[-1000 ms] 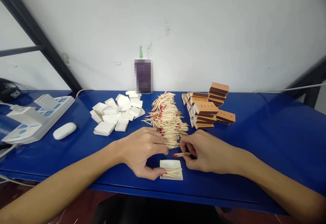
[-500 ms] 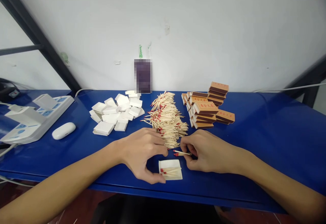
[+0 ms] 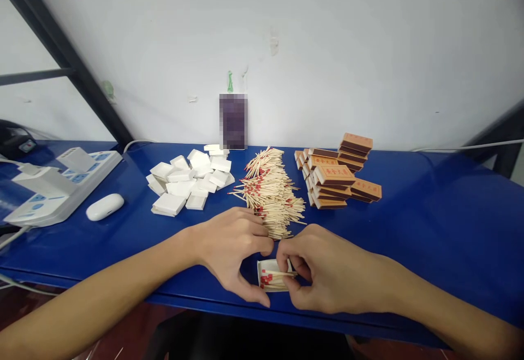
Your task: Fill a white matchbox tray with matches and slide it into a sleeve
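A small white matchbox tray lies near the table's front edge with several red-headed matches in it. My right hand reaches over the tray's right side, pinching matches between thumb and fingers. Their red heads point left, inside the tray. Around the tray's left side, my left hand is open, thumb and forefinger spread apart; whether the thumb touches the tray I cannot tell. Just beyond both hands spreads a big heap of matches, its near part close to my left fingers.
Loose white trays are heaped at the left. Orange-brown matchbox sleeves stand stacked at the right. A white earbud case and a power strip with plugs lie far left. Behind is a wall with a pixelated dark rectangle.
My right hand has moved left and toward me, bringing its pinched matches from beside the heap into the tray. My left hand stays about the same, and the view has shifted slightly.
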Available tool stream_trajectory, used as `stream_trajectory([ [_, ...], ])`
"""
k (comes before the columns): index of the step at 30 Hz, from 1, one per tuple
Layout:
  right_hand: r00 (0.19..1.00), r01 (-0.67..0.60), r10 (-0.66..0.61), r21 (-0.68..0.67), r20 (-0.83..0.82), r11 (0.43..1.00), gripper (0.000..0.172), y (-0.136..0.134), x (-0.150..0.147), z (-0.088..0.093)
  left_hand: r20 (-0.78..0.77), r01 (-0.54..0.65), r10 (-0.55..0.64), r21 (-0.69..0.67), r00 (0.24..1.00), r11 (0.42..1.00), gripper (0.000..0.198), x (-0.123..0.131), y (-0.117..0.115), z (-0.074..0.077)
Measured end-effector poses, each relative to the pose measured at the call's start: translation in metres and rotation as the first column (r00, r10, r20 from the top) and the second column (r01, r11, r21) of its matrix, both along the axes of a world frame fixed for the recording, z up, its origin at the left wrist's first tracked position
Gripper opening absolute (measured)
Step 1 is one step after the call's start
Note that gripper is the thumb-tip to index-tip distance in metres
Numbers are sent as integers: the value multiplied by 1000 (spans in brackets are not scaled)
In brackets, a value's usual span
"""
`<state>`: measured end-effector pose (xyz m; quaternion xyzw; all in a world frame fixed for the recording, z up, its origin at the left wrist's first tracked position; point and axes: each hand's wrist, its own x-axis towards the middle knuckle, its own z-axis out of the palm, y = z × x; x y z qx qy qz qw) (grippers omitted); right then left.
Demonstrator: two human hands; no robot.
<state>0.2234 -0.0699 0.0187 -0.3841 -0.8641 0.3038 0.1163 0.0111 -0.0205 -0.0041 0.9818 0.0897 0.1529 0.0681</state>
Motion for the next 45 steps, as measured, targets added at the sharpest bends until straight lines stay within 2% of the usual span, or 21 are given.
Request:
stream_trajectory([
  [9,999,-22,22,14,26,1000,7,5,-4,-6,16,31,-31,26,999,999,38,0,-3,-1],
  [15,999,-38,38,14,-19,999,5,8,8,-6,5,7,-8,22,1000,1000,35,-1,0,1],
  [18,999,-1,7,154,-39,988,11,12,19,-6,0,17,-17,22,1000,1000,33,-1,-1,1],
  [22,998,32,-48,322,41,946,9,20,29,-9,12,9,-9,60,1000,998,35,0,-3,-1],
  [27,993,-15,-29,363,116,932,10,24,26,-17,33,-17,14,122,999,992,37,-1,-2,-1],
  [33,999,-34,26,413,26,910,12,24,23,-23,34,7,-10,89,999,996,46,-2,-1,1],
  [36,999,-34,43,452,-9,891,15,24,22,-29,77,-3,-3,86,997,996,37,-3,3,4],
  [41,1000,-17,5,496,24,868,17,26,18,-40,126,-158,140,148,982,976,20,-8,15,8],
  [45,1000,22,-30,531,7,847,20,27,15,-42,103,-148,138,89,985,985,15,-11,19,8],
])
